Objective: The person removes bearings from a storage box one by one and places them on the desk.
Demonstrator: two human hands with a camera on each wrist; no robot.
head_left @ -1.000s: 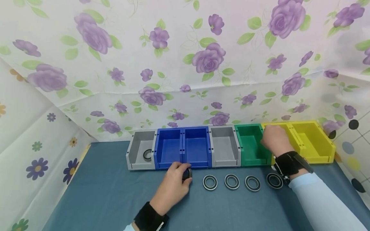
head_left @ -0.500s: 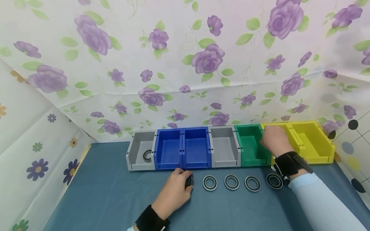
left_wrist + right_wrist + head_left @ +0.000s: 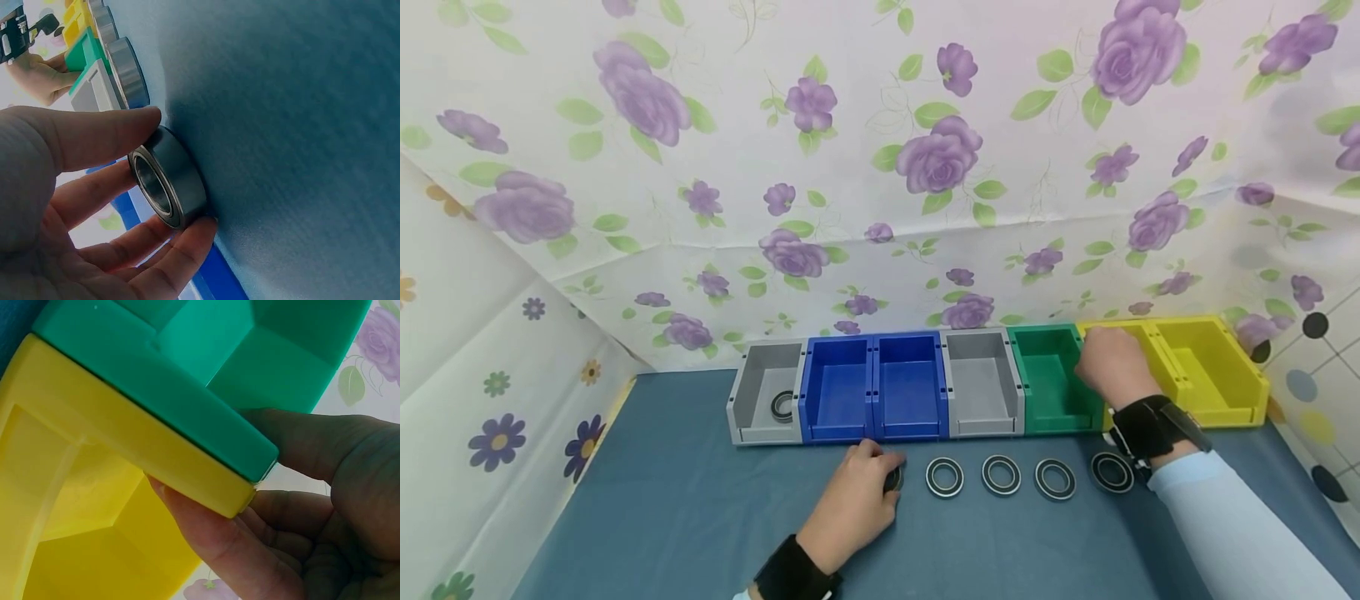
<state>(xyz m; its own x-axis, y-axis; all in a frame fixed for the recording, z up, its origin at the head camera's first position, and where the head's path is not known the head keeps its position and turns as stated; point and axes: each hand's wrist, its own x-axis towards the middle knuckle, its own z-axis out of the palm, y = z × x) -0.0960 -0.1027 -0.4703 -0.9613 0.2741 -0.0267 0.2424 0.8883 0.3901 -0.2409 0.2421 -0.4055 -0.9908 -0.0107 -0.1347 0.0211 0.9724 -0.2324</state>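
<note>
Between thumb and fingertips, my left hand (image 3: 854,500) holds a ring-shaped ball bearing (image 3: 172,178) at the table surface in front of the blue bins (image 3: 911,387). In the head view the fingers cover most of that bearing. My right hand (image 3: 1114,364) pinches the adjoining walls of the green bin (image 3: 156,387) and the left yellow bin (image 3: 125,425): its thumb lies on the green side, a finger on the yellow side. To the right of the left hand, several more bearings (image 3: 944,477) lie flat in a row.
A grey bin (image 3: 766,434) at the left end has one bearing (image 3: 782,406) inside. Another grey bin (image 3: 984,427) stands between blue and green, and a second yellow bin (image 3: 1213,375) ends the row. Behind rises a flowered cloth (image 3: 850,167). Blue cloth (image 3: 670,508) covers the table.
My left hand has shifted slightly right and toward me with the bearing, which shows less between the fingers now. The right hand keeps its place on the bin walls.
</note>
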